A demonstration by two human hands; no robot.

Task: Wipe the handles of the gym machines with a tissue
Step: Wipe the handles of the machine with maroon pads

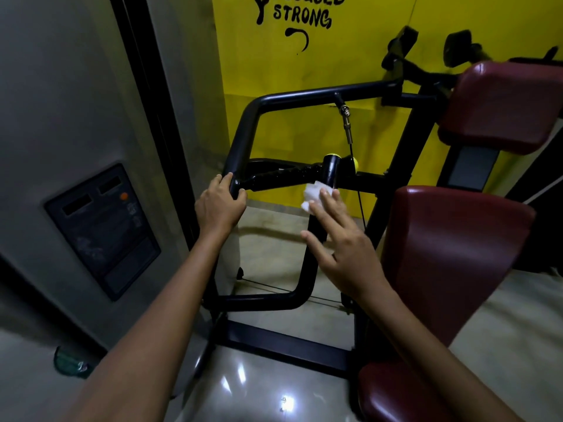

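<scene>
The white tissue (313,194) sits crumpled near the middle of your view, pressed against the upright black handle post (330,172) with the yellow end cap, just below where the ribbed horizontal grip (283,176) meets it. Your right hand (341,242) has its fingers stretched out nearly straight, the fingertips (324,196) pushing the tissue onto the post rather than curling round it; the thumb stands out toward 9 o'clock. At 9 o'clock of the tissue, your left hand (221,205) grips the bend of the black tubular frame (243,132), fingers wrapped over the tube and thumb underneath. From the frame's top bar, at 12 o'clock of the tissue, a steel cable fitting (346,117) hangs with its thin cable running down past the post. At 3 o'clock stand the maroon padded seat back (451,254) and, above it, a maroon head pad (505,108). Behind the machine a yellow wall (350,50) carries black lettering reading "STRONG". At 9 o'clock of your left hand, a dark control panel (100,226) with an orange button is set into a grey wall. The glossy tiled floor (259,391) lies at 6 o'clock.
</scene>
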